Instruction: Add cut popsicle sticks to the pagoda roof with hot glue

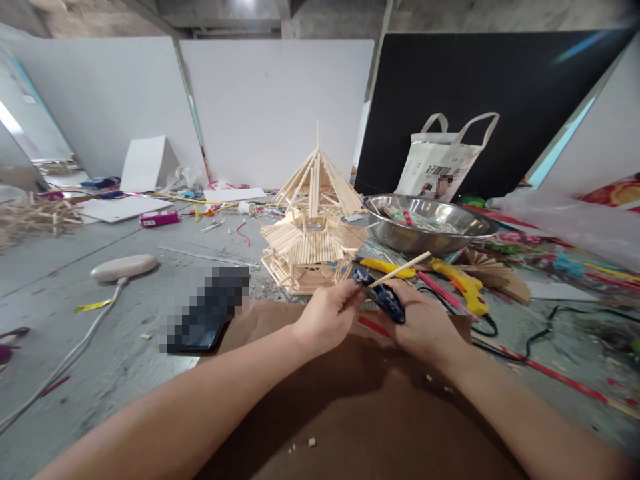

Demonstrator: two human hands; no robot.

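My left hand [330,320] is closed, its fingertips pinched at the lower end of a thin wooden stick [406,267] that slants up to the right. My right hand [425,327] is wrapped around a dark blue cutting tool [389,301], which looks like pliers. The tool lies against the stick between both hands; fingers hide part of its jaws. Just beyond the hands stands a pavilion model [315,247] of wooden sticks, with a pointed roof [318,177] over a flared lower tier.
A brown board [280,413] with wood bits lies beneath my arms. A phone [200,327] and white corded device [125,267] lie left. Rightward are a steel basin [435,237], yellow cutter knife [387,268], yellow glue gun [463,287], black cable [537,340] and paper bag [440,167].
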